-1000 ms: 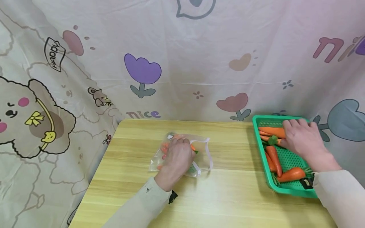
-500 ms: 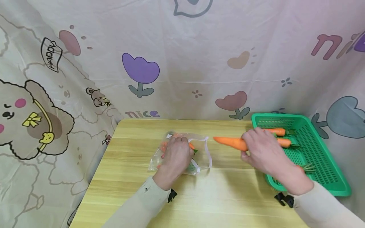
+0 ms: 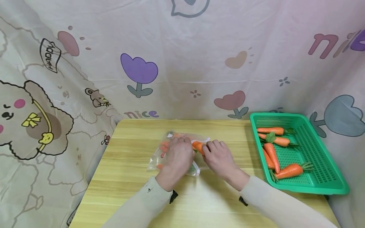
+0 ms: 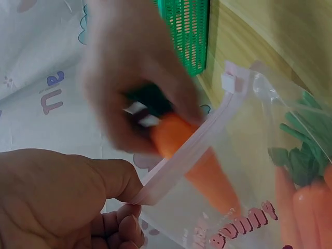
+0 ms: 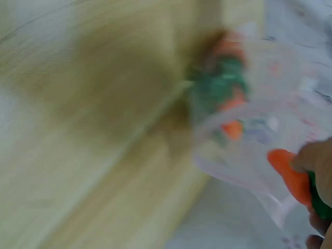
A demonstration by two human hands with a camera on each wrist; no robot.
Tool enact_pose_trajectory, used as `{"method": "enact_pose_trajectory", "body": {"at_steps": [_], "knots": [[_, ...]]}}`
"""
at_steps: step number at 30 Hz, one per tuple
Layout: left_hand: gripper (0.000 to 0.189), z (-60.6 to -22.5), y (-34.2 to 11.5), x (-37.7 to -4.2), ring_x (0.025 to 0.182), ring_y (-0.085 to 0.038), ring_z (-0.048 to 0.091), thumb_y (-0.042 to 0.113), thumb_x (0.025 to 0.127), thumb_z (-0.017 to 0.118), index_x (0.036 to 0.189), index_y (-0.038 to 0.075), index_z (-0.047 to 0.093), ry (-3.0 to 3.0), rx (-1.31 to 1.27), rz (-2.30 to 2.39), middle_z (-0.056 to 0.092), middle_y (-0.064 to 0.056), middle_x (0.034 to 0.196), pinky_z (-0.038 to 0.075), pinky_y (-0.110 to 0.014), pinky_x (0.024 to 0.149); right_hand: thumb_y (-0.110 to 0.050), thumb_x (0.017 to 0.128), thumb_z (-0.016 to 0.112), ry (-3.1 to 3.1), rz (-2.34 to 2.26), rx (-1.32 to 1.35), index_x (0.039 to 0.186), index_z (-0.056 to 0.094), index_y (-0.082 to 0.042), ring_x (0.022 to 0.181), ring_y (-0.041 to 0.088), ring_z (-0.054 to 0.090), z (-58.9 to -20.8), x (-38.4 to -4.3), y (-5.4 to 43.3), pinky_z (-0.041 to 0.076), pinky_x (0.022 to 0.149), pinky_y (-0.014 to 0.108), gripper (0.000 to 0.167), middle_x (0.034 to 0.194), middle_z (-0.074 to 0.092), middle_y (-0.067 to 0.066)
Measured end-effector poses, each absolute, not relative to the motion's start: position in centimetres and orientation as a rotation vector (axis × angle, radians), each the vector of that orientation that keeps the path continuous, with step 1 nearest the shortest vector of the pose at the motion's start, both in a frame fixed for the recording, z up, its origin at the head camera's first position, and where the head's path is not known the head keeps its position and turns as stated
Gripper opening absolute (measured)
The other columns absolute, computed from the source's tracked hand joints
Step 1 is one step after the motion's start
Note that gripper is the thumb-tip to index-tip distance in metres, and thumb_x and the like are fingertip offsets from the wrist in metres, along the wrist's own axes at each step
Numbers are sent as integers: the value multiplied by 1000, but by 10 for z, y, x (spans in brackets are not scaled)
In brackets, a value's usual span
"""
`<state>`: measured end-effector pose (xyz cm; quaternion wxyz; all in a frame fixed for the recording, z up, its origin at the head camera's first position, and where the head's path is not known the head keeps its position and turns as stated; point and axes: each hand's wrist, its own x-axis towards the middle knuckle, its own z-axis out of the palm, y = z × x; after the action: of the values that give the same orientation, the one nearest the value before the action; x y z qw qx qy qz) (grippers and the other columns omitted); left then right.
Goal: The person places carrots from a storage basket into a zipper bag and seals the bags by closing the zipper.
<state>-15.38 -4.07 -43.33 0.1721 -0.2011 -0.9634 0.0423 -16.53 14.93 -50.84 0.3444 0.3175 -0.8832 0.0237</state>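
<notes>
My left hand (image 3: 180,156) pinches the rim of a clear zip bag (image 4: 197,135) between thumb and fingers, so its mouth stands apart. Printed letters and a white slider (image 4: 229,83) show on the bag. Several carrots with green tops (image 4: 306,207) lie inside it. My right hand (image 3: 220,160) grips an orange carrot (image 5: 290,174) by its green-topped end. In the left wrist view the carrot's narrow end shows through the film, past the zip strip. The right hand is blurred there, and the carrot's leaves are mostly hidden in its fingers.
A green plastic basket (image 3: 339,177) stands at the right of the wooden table (image 3: 137,196), with several carrots (image 3: 272,153) along its left side and front. A printed cloth (image 3: 194,63) hangs behind the table's far edge.
My right hand has left the basket with a carrot and moved left to the bag's mouth. The left hand has stayed at the bag.
</notes>
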Motion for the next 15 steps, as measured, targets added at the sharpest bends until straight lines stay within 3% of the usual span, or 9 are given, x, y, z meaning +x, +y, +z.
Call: {"method": "enact_pose_trajectory", "body": {"at_steps": [2, 6, 11, 15], "knots": [[30, -434, -38, -153, 69, -21, 58, 32, 85, 82, 83, 8, 63, -2709, -588, 124, 60, -1, 70, 46, -35, 75, -19, 93, 67, -2261, -21, 782, 98, 64, -5, 75, 28, 58, -521, -172, 142, 43, 62, 36, 16, 87, 63, 9], [29, -434, -34, -151, 67, -20, 58, 30, 85, 81, 79, 10, 61, -2690, -601, 67, 59, 0, 68, 45, -33, 71, -26, 99, 55, -2231, -135, 714, 96, 62, -7, 69, 25, 56, -537, -183, 134, 38, 59, 33, 20, 82, 61, 6], [32, -432, -31, -150, 68, -21, 59, 32, 86, 81, 77, 9, 60, -2699, -600, 32, 59, -1, 68, 45, -33, 72, -30, 95, 67, -2297, -142, 724, 101, 60, -8, 69, 23, 54, -541, -189, 129, 37, 60, 32, 24, 85, 60, 5], [29, -430, -31, -150, 68, -22, 59, 31, 87, 78, 78, 8, 62, -2717, -594, 43, 60, -2, 69, 45, -34, 72, -23, 87, 81, -2373, -32, 794, 108, 61, -5, 77, 24, 61, -540, -189, 127, 49, 64, 31, 34, 100, 67, 9]]}}
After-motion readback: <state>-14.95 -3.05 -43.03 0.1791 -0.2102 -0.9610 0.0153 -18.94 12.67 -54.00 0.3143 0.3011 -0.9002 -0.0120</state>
